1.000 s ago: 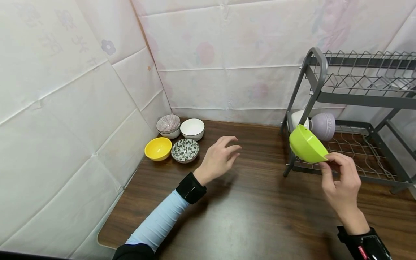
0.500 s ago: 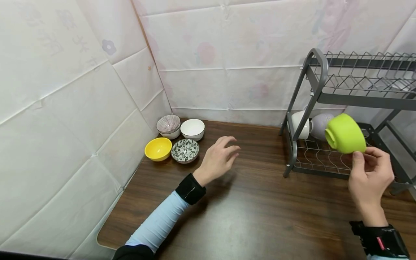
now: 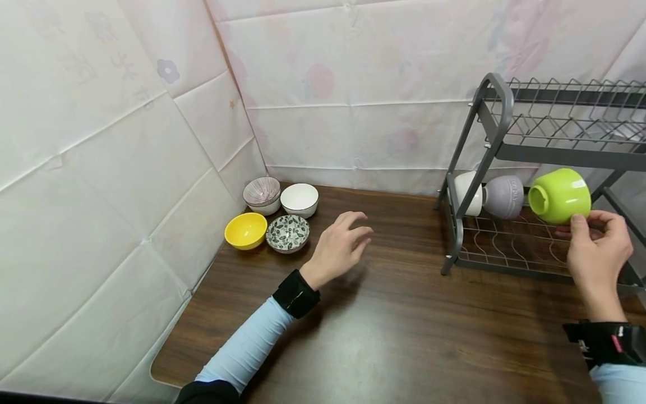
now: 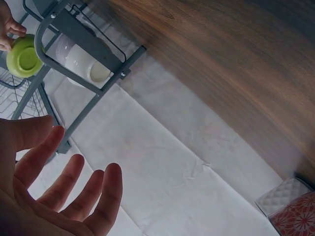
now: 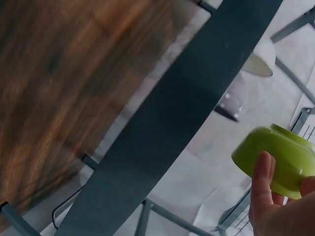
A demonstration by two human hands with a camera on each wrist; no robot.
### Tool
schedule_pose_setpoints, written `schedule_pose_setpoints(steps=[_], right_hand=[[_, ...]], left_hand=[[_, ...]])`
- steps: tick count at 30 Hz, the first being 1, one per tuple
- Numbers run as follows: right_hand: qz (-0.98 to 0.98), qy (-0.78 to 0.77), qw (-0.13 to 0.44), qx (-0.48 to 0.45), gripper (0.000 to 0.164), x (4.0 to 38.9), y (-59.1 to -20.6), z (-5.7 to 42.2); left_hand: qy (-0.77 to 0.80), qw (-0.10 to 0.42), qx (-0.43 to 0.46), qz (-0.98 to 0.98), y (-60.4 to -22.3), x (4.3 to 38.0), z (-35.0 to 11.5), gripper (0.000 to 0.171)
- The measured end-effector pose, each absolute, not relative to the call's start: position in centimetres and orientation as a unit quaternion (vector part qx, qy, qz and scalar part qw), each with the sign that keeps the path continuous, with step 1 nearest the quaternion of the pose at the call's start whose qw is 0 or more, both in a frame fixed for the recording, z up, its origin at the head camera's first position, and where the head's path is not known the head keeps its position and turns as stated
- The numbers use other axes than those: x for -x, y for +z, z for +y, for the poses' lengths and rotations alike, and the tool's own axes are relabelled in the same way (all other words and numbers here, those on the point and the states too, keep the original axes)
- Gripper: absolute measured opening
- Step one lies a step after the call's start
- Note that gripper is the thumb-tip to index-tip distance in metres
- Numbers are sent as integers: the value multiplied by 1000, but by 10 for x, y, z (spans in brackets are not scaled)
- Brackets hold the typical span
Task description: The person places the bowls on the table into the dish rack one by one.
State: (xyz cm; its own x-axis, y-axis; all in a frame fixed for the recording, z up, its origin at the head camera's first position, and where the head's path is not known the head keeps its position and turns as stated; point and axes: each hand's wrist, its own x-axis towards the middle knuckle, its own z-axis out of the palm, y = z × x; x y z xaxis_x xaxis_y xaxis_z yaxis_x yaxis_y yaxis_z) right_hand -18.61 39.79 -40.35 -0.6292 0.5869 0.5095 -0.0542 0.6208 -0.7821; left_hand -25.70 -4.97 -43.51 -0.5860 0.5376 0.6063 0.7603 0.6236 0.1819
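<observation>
Bowl (image 3: 562,193) of lime green, pinched in the right grip (image 3: 600,249), has shifted rightward past a lavender bowl (image 3: 504,196) at the lower tier of the rack (image 3: 555,154), cropped at right; left grip (image 3: 337,247) relaxed.

This looks like a little kitchen corner, sort of a pretend one — I cannot tell if it is in a home or a lab. The kitchen part shows in the gray dish rack (image 3: 565,156) with its two wire shelves. A green bowl (image 3: 562,193), a yellow bowl (image 3: 245,232), a white bowl (image 3: 299,198) and a leafy bowl (image 3: 287,233) show it too, and so does the brown table (image 3: 404,314). The walls look pretend — thin, pale sheets (image 3: 298,140) with fold lines, a faint flower (image 3: 169,77) and a tiny star (image 3: 231,105).
</observation>
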Motion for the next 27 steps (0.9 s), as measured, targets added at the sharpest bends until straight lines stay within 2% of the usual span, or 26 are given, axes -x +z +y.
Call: schedule_pose_setpoints(steps=[7, 11, 13, 18, 27], right_hand=[[-816, 461, 255, 239, 11, 209, -395, 427], [-821, 482, 195, 237, 3, 225, -394, 440], [-824, 490, 170, 228, 9, 231, -394, 445], [-824, 514, 124, 204, 23, 242, -396, 450], [-800, 570, 76, 172, 28, 253, -404, 461]], left_hand=[[-207, 260, 375, -866, -435, 256, -51, 15], [-205, 260, 376, -866, -435, 255, -52, 15], [-207, 259, 376, -865, -435, 255, -53, 16], [-205, 256, 375, -867, -435, 256, -54, 16], [-198, 252, 369, -872, -436, 255, -56, 15]])
